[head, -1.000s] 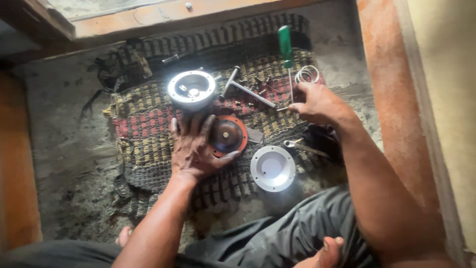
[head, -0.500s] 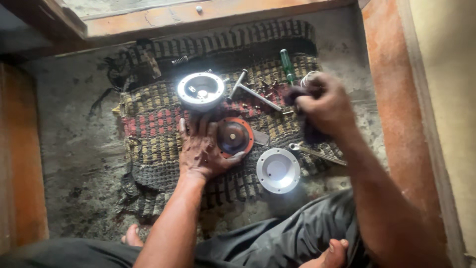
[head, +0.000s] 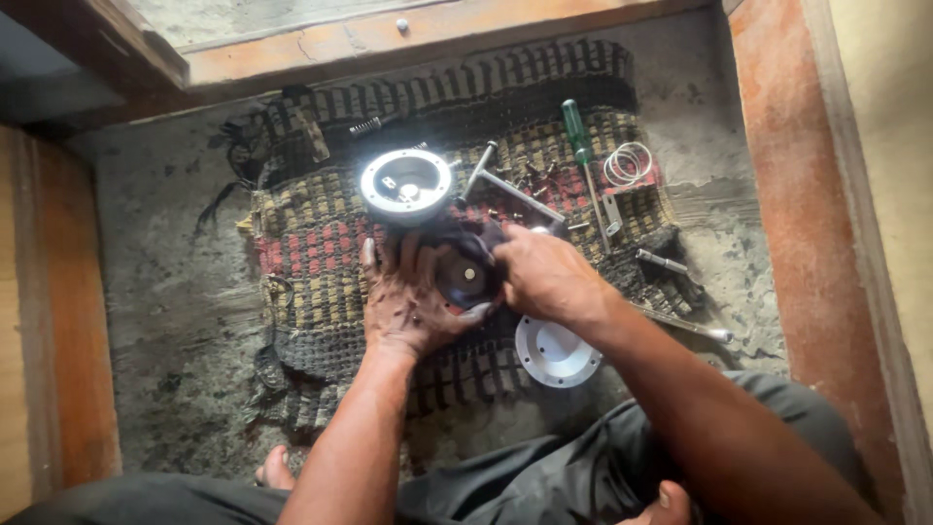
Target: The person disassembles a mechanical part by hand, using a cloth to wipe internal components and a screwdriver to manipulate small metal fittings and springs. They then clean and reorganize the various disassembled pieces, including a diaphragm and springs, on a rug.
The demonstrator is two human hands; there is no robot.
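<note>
On a frayed woven mat (head: 311, 253) on a gritty concrete floor, the left hand (head: 408, 297) lies spread against a round dark machine part (head: 465, 277), and the right hand (head: 544, 277) is closed around a dark rag (head: 466, 236) pressed onto it. The part sits just below a shiny metal housing (head: 405, 185); it looks rigid, heavy and greasy, best gripped around its rim. A white round cover (head: 556, 352) lies below the part, and a green-handled screwdriver (head: 581, 146) lies above and right.

Rough woven cloth mat (head: 311, 253), shiny metal housing (head: 405, 185), green plastic-handled screwdriver (head: 576, 128)
</note>
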